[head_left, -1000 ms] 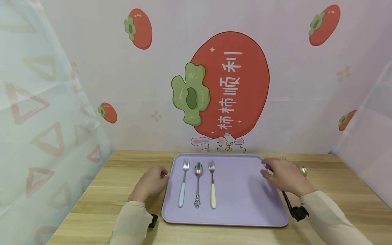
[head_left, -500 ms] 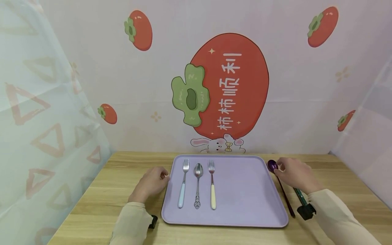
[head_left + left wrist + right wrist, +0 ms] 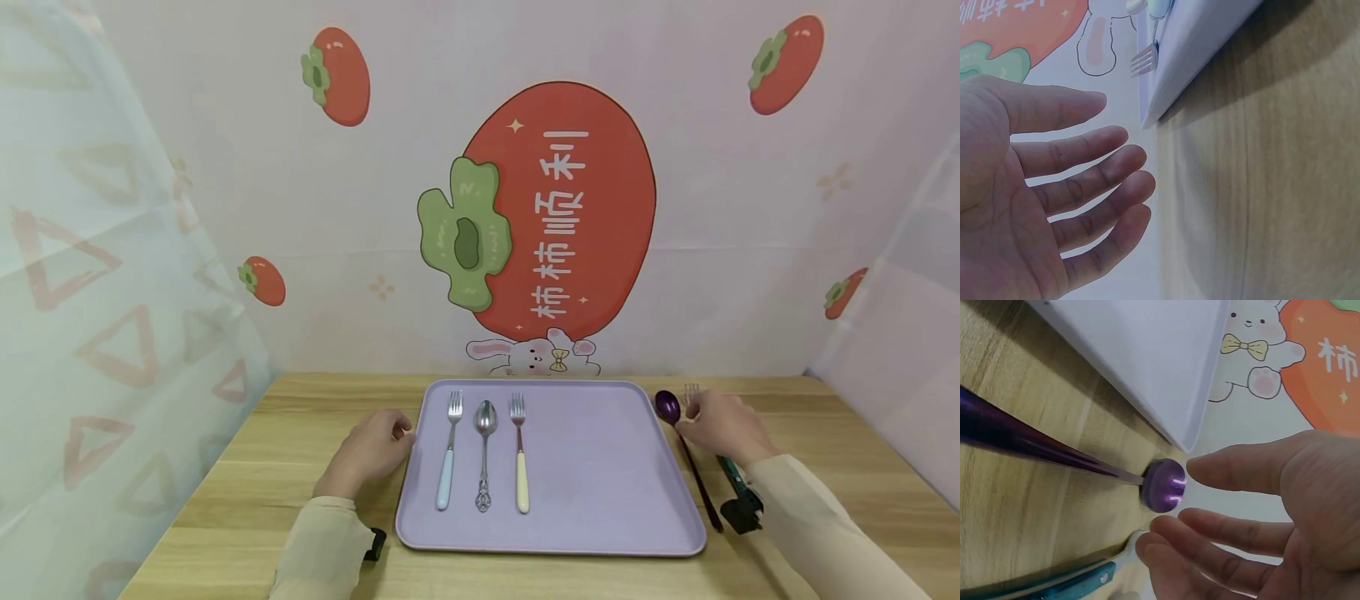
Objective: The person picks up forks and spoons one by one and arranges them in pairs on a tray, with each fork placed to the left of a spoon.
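Observation:
A lilac tray (image 3: 592,467) lies in the middle of the wooden table. On its left part lie a blue-handled fork (image 3: 447,467), a silver spoon (image 3: 485,450) and a cream-handled fork (image 3: 521,467), side by side. My left hand (image 3: 401,435) rests on the table at the tray's left edge, fingers relaxed and holding nothing (image 3: 1132,128). Right of the tray lies a purple spoon (image 3: 667,406) (image 3: 1163,484). My right hand (image 3: 693,412) hovers just beyond it, and its fingertips (image 3: 1147,547) touch the neck of a green-handled fork (image 3: 731,477) (image 3: 1066,586).
A wall cloth printed with persimmons and a rabbit (image 3: 536,354) hangs behind the table. Pale curtains close off the left (image 3: 112,333) and right (image 3: 900,333) sides. Black wrist straps (image 3: 742,512) sit on both sleeves.
My right hand has moved from the tray's right edge further right, uncovering the purple spoon, and now sits over the green-handled fork. The left hand has stayed put.

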Tool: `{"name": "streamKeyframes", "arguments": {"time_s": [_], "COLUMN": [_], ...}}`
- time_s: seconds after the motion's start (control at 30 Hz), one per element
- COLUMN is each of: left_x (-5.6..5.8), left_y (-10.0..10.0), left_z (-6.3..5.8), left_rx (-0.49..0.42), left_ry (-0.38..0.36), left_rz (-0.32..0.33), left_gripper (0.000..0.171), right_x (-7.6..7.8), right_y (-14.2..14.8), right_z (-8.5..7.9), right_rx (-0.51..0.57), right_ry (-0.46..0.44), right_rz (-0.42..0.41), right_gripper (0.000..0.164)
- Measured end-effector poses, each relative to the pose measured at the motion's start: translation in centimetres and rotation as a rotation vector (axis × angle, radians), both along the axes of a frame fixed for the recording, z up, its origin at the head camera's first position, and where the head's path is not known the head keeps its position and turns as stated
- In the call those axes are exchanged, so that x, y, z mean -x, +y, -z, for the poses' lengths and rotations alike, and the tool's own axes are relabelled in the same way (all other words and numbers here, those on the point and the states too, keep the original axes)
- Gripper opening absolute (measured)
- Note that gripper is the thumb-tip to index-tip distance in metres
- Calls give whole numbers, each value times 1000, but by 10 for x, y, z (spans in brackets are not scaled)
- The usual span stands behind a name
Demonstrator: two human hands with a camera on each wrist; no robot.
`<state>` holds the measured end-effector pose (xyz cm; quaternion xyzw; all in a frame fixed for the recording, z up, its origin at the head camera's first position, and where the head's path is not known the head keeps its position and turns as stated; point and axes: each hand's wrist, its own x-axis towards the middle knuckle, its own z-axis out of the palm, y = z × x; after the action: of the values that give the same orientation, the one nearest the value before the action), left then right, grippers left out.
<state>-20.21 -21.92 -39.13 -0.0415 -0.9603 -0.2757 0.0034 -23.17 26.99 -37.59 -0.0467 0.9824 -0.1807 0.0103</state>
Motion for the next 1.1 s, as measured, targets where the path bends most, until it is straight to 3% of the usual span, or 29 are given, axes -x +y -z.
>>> {"name": "streamKeyframes", "arguments": {"time_s": [0.07,0.23,0.47,0.67,1.1], "left_x": [0,0,-1,0,-2], "left_y": [-1,-1,-2,-2,-2], "left_z": [0,1,0,0,-3], "left_rx": [-2,-2,-3,-1,-1], "left_ry": [0,-4,3,6,7], "left_rz": [-2,-1,0,5,2], "left_gripper": [23,23,23,23,24], "right_x": [1,1,3,3,3], "right_y": [-2,-7,-8,-7,-10], "right_z": [3,10,14,19,12], "right_rx": [18,30,-37,15,-44], "right_ry": [-21,-64,-62,-103,-145], "right_rz": [12,24,38,49,21], "right_gripper": [22,35,32,31,20]}}
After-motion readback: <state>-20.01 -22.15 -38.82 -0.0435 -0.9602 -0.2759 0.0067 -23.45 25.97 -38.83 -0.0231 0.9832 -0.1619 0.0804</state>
